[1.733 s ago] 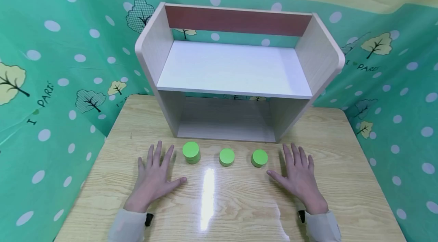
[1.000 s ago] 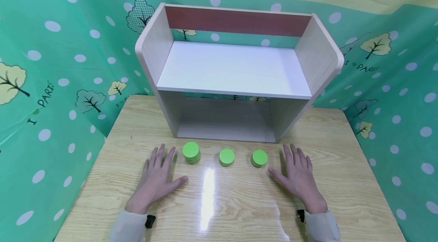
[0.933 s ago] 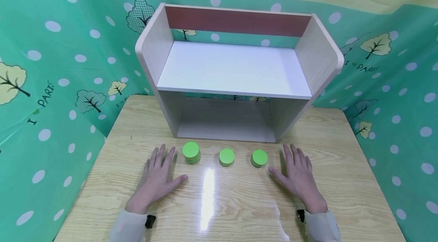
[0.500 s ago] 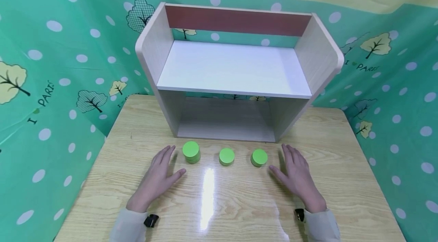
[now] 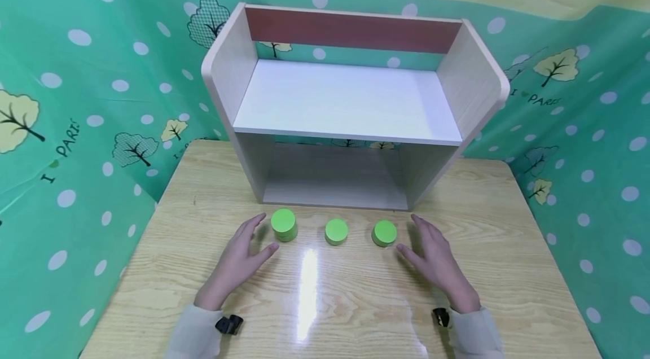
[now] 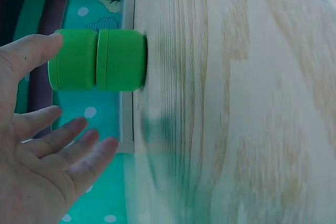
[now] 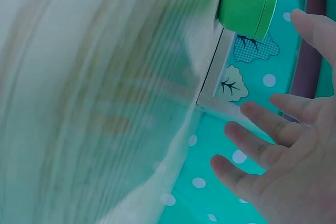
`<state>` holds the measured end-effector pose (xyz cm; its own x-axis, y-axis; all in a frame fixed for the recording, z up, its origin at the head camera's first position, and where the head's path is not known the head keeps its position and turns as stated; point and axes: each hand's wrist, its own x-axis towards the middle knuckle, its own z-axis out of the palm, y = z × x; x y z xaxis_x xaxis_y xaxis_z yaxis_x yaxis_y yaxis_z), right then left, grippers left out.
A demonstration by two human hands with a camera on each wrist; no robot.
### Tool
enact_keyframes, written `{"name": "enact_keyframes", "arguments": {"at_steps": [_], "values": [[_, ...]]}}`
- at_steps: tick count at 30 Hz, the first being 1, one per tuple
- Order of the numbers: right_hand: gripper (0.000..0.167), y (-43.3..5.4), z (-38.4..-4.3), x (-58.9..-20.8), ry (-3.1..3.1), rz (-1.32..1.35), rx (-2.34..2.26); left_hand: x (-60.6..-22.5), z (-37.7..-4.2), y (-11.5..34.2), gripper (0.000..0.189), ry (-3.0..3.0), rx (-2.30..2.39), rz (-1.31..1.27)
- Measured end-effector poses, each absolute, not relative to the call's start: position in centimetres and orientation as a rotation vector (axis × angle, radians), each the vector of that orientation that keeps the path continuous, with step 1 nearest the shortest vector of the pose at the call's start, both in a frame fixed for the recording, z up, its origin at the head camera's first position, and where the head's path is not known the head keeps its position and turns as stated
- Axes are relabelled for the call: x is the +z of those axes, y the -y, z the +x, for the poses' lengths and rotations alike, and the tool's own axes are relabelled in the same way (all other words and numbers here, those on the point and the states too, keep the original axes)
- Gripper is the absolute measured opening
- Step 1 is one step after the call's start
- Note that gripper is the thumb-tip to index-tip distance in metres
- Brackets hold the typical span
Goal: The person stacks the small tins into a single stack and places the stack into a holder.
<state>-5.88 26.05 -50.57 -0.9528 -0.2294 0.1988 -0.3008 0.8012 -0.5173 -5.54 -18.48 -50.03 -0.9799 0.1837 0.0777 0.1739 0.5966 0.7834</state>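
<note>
Two round green lidded containers (image 5: 284, 225), one stacked on the other, stand at the left of a row on the table. A single green container (image 5: 336, 232) is in the middle and another single one (image 5: 384, 233) at the right. My left hand (image 5: 240, 257) is just left of the stack, thumb and fingers spread apart around nothing. In the left wrist view its thumb overlaps the upper container (image 6: 76, 59), but the head view shows a gap. Beside the right container, my right hand (image 5: 434, 257) has its fingers extended and holds nothing.
Behind the row stands a two-level white shelf (image 5: 350, 102) with a reddish-brown back rail (image 5: 355, 29). It rests on a wood-grain table (image 5: 365, 302) with a bright light reflection. A green dotted curtain (image 5: 76, 178) hangs around the back and sides.
Both hands have turned from palm-down to more sideways, with fingers drawn together and palms facing inward. The left hand has shifted slightly toward the stack. The containers have stayed in place.
</note>
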Motion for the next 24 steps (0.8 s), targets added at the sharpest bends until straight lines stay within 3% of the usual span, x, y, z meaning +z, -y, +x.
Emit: {"name": "enact_keyframes", "arguments": {"at_steps": [24], "values": [[0.078, -23.7, -6.7, -51.0, 2.781, 0.481, 1.183, -51.4, -6.7, 17.2, 0.078, -2.577, 1.656, 0.286]]}}
